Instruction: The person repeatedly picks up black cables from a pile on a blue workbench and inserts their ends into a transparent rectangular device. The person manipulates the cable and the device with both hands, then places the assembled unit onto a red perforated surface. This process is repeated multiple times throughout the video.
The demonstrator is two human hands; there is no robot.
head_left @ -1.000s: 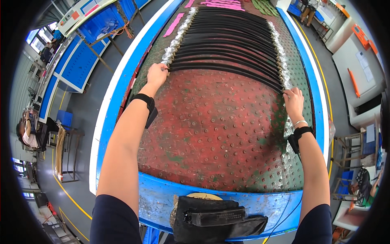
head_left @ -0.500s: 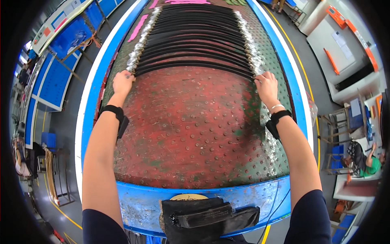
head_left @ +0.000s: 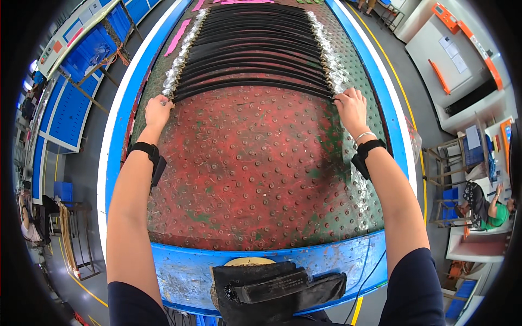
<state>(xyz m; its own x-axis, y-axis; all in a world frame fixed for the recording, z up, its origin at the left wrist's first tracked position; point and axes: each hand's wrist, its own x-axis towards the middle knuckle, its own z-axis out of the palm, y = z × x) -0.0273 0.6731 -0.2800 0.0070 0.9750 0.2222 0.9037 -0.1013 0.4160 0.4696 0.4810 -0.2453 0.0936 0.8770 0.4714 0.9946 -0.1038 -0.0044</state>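
Many long black strips (head_left: 255, 39) lie side by side across the bumpy red and green tabletop (head_left: 255, 174), bowed slightly in this view. Their ends carry crinkled clear plastic, one band on the left (head_left: 179, 65) and another on the right (head_left: 326, 48). At the left end of the nearest black strip (head_left: 253, 83), my left hand (head_left: 157, 113) is closed in a pinch. My right hand (head_left: 352, 111) pinches the same strip's right end, fingertips together. The strip spans between both hands, next to the row. Each wrist wears a black band.
A blue and white rim (head_left: 399, 117) borders the table. Pink pieces (head_left: 178, 38) lie at the far left. A black object (head_left: 272, 288) sits at the near edge. White machines (head_left: 451, 60) stand on the right, where a seated person in green (head_left: 495, 214) is visible. Blue cabinets (head_left: 68, 111) line the left.
The whole view has shifted slightly, so the hands and strips appear a little further left. Both hands keep their pinch on the nearest strip's ends.
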